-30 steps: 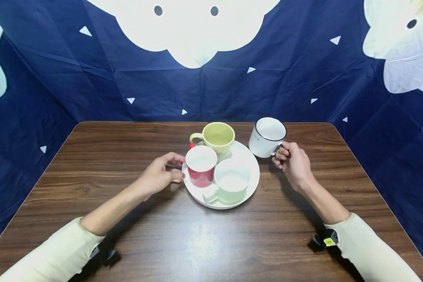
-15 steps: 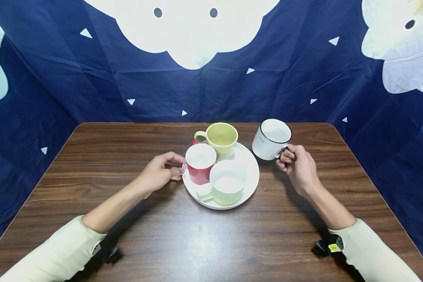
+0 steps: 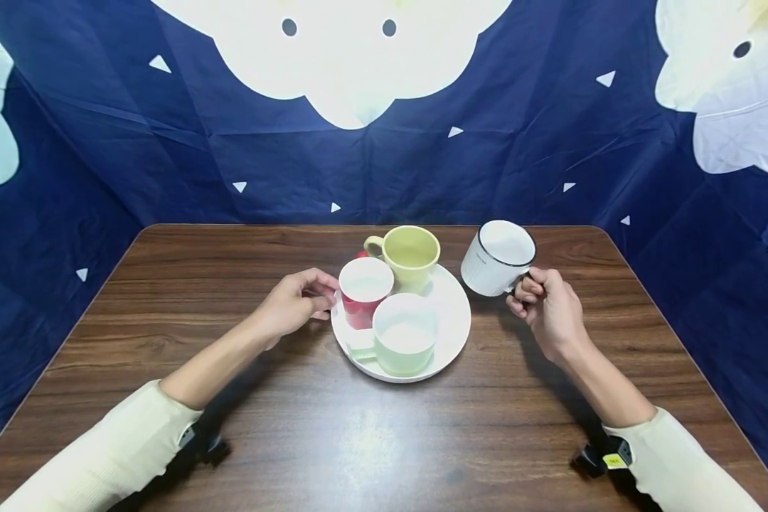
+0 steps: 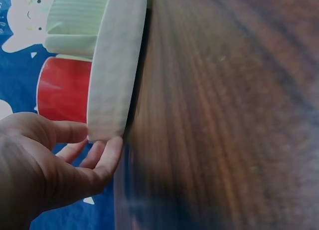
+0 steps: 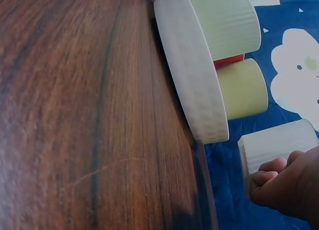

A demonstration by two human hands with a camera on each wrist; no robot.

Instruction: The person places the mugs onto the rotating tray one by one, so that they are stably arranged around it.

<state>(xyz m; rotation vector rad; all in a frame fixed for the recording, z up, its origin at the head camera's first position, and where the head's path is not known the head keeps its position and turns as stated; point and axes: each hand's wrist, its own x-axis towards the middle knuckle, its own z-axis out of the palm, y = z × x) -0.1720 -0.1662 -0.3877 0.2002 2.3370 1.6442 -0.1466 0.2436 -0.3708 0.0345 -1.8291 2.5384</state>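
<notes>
A white round plate (image 3: 453, 313) stands on the table, bearing a red mug (image 3: 360, 313), a yellow mug (image 3: 416, 274) and a pale green mug (image 3: 404, 355). At its left rim my left hand (image 3: 297, 302) pinches the plate, the thumb by the top edge and the fingertips low on the outer wall, as the left wrist view shows. My right hand (image 3: 550, 313) grips the handle of a white mug (image 3: 489, 267) with a dark rim. That mug hangs tilted above the table, right of the plate; in the right wrist view my fingers (image 5: 269, 172) hide its handle.
The brown wooden table (image 3: 371, 441) reaches back to a dark blue cloth (image 3: 281, 171) printed with white shapes. Its far edge runs close behind the yellow mug. A small black device (image 3: 601, 459) sits under each sleeve.
The plate's mugs have turned clockwise: yellow shifted right, pale green left, red slightly back. My right hand has carried the white mug a little right and nearer. My left hand stays at the rim.
</notes>
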